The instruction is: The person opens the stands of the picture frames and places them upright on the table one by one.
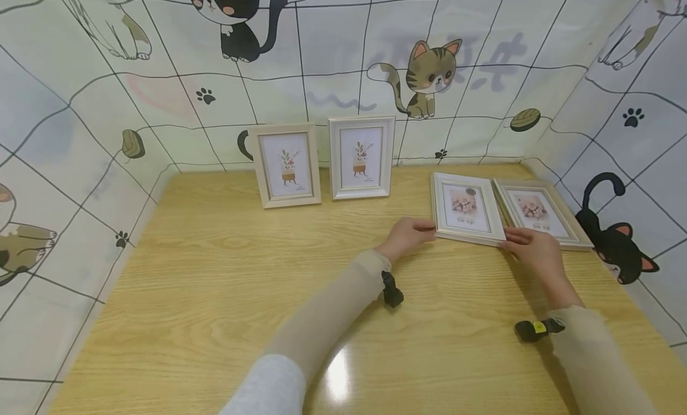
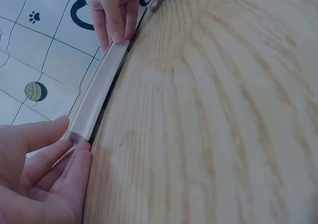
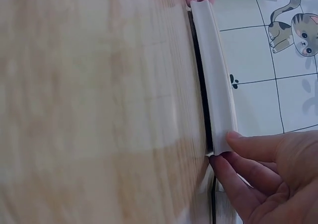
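A white picture frame with a pink picture lies nearly flat at the back right of the table. My left hand pinches its near left corner. At the near right corner, my right hand pinches it between thumb and fingers. The left wrist view shows both hands at the ends of the frame's near edge. In the right wrist view, a dark gap runs under that edge. Right beside it lies a cream picture frame with a similar pink picture, partly behind my right hand.
At the back of the table, a cream frame and a white frame stand upright side by side, both with potted-plant pictures. A cat-patterned cloth hangs behind and along the sides. Small black cameras are strapped to both wrists.
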Motion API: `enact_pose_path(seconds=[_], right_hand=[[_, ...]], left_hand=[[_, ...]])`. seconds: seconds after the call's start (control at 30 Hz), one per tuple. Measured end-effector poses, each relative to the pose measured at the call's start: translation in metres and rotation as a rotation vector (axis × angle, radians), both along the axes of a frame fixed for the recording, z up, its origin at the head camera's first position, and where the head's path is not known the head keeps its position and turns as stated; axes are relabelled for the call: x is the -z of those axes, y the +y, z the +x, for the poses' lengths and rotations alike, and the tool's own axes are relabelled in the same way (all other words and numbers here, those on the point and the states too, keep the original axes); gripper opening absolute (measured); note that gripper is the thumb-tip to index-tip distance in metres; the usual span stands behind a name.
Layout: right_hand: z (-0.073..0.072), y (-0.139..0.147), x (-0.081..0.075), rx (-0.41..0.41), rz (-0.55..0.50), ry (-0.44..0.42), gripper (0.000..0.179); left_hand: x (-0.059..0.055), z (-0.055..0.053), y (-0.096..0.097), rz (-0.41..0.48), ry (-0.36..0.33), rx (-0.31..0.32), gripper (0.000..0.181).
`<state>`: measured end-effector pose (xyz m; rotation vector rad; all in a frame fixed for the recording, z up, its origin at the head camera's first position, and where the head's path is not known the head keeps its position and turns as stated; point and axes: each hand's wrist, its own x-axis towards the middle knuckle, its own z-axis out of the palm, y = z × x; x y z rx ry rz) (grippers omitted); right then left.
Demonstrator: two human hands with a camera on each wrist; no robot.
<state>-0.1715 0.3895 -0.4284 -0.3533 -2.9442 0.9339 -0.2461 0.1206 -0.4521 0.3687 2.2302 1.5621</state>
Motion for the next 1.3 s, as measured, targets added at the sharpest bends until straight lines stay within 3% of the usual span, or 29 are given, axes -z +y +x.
enact_pose_path(seconds=[0.2, 0.4, 0.73, 0.83, 0.9, 1.03, 1.13, 1.3], right_hand=[[0.0, 0.0, 0.0, 0.028, -0.019, 0.024, 0.056], [0.0, 0.002, 0.0, 0.044, -0.062, 0.059, 0.056], [0.003, 0.002, 0.001, 0.057, -0.273, 0.103, 0.059], [0.003, 0.003, 0.003, 0.075, -0.408, 0.089, 0.056], [0.002, 0.004, 0.003, 0.091, -0.515, 0.075, 0.044], [0.0, 0.006, 0.003, 0.112, -0.85, 0.072, 0.012], [-0.002, 0.006, 0.003, 0.12, -1.045, 0.06, 0.017], [-0.003, 0.009, 0.002, 0.103, -1.14, -0.001, 0.021]], left_hand=[[-0.001, -0.001, 0.004, 0.101, -0.081, -0.132, 0.025], [-0.005, 0.001, 0.008, 0.178, -0.104, -0.237, 0.017], [-0.004, 0.002, 0.01, 0.271, -0.122, -0.274, 0.015], [-0.004, 0.002, 0.011, 0.28, -0.118, -0.286, 0.015], [-0.004, 0.002, 0.011, 0.295, -0.129, -0.295, 0.014], [-0.003, 0.001, 0.013, 0.321, -0.151, -0.317, 0.014], [-0.003, 0.0, 0.013, 0.329, -0.149, -0.333, 0.013], [-0.001, -0.001, 0.013, 0.306, -0.143, -0.344, 0.011]])
